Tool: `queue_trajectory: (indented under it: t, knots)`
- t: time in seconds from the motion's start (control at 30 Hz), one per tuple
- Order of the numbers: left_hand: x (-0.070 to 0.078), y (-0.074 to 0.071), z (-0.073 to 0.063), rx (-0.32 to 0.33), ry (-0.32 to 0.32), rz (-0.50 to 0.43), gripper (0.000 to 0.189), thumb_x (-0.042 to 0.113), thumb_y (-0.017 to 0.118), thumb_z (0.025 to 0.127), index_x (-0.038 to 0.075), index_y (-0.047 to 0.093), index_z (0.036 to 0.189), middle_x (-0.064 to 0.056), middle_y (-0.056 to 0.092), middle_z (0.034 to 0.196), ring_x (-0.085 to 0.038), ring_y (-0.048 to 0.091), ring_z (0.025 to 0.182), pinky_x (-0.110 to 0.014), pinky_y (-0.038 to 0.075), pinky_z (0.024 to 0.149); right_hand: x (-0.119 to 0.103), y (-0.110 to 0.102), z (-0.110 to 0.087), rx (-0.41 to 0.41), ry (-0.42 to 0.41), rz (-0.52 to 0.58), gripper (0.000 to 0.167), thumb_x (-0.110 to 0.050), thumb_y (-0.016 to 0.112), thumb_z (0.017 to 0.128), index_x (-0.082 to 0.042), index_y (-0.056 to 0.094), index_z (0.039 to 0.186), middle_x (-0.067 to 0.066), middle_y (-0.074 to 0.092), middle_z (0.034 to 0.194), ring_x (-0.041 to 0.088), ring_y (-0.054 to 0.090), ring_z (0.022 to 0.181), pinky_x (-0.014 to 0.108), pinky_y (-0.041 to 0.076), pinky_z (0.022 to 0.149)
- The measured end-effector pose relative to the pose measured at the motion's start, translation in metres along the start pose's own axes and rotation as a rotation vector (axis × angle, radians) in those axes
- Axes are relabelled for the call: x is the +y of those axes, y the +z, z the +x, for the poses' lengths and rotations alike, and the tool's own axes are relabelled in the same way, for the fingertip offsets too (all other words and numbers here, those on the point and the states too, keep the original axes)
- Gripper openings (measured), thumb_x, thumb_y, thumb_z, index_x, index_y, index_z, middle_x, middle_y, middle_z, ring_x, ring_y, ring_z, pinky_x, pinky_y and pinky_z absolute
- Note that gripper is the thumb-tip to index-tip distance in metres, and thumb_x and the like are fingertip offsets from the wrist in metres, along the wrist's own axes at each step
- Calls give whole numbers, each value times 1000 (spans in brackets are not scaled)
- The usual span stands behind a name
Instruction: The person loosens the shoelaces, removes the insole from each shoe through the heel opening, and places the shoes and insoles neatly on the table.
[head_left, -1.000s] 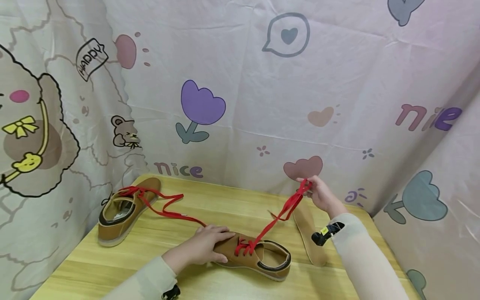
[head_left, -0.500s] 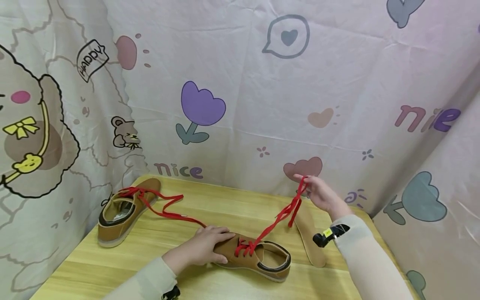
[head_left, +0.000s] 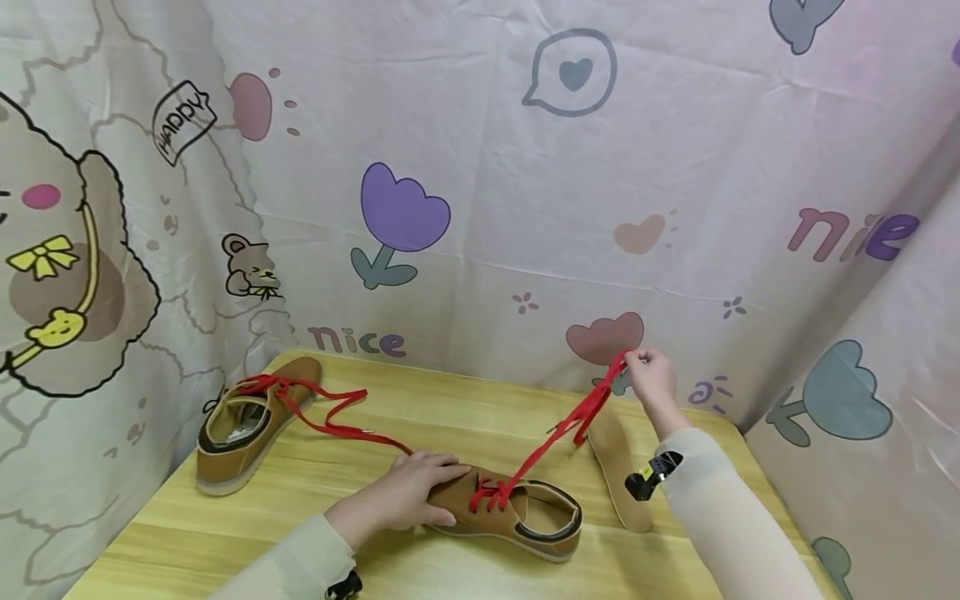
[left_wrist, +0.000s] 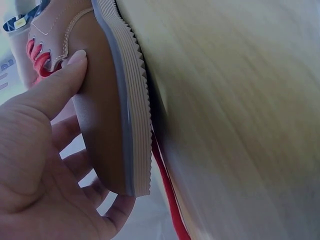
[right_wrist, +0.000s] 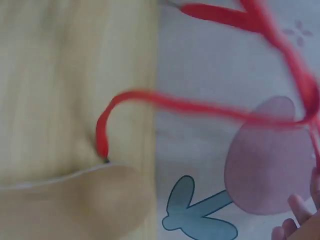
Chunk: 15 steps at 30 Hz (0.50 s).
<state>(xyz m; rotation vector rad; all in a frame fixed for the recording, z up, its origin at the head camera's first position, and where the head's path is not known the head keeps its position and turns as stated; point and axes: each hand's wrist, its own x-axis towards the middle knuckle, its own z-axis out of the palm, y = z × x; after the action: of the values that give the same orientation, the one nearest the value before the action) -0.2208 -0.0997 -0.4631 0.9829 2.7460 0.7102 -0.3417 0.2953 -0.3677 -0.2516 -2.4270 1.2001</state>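
A patterned curtain [head_left: 495, 167] backs the desk [head_left: 457, 408]. One shoe [head_left: 279, 425] stands left, a second shoe [head_left: 491, 523] near the middle, an insole [head_left: 618, 475] right. The left hand [head_left: 408, 492] grips the second shoe's toe; the raised right hand [head_left: 651, 379] pinches its red lace [head_left: 588, 407].

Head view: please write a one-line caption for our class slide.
Left fingers hold a brown shoe on a wood-grain table while right fingers pinch its raised red lace.
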Motion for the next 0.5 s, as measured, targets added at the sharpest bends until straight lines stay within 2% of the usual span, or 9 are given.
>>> queue_trajectory:
  t: [0.07,0.2,0.3,0.37,0.43,0.5]
  knots:
    - [0,1,0,-1,0,-1,72,47,76,85,24,51,149,-11,47,151,-38,41,136,-62,32,104,0,-7,3,-40,120,109,25,-23,48,98,-3,55,85,13,50,95,27,43,89,37,36,74]
    - [0,1,0,2,0,2,72,46,77,85,24,52,149,-11,48,151,-38,42,136,-62,32,104,-3,-20,10,-106,309,359,23,-24,46,101,-8,56,90,4,43,102,23,41,103,36,38,89]
    - [0,0,0,9,4,6,72,46,77,85,23,52,148,-10,48,150,-37,43,135,-61,33,103,-8,-28,14,-128,422,537,24,-26,45,103,-15,60,87,-5,50,94,14,45,101,31,40,92]
    - [-1,0,1,13,8,8,73,46,77,84,23,52,148,-10,48,150,-37,43,135,-61,34,102,-12,-34,17,-152,494,669,30,-27,43,105,-18,61,83,-9,55,82,10,47,89,27,39,87]
    - [-1,0,1,16,9,11,73,46,77,84,23,52,148,-10,49,150,-36,44,135,-61,34,102,-15,-40,19,-151,536,765,37,-29,40,106,-21,60,76,-11,59,72,8,50,83,25,38,84]
    - [-1,1,1,18,10,12,73,46,77,84,23,52,148,-10,49,150,-36,44,135,-61,34,102,-16,-44,21,-149,509,753,41,-27,39,106,-21,59,72,-12,60,77,8,50,85,26,37,84]
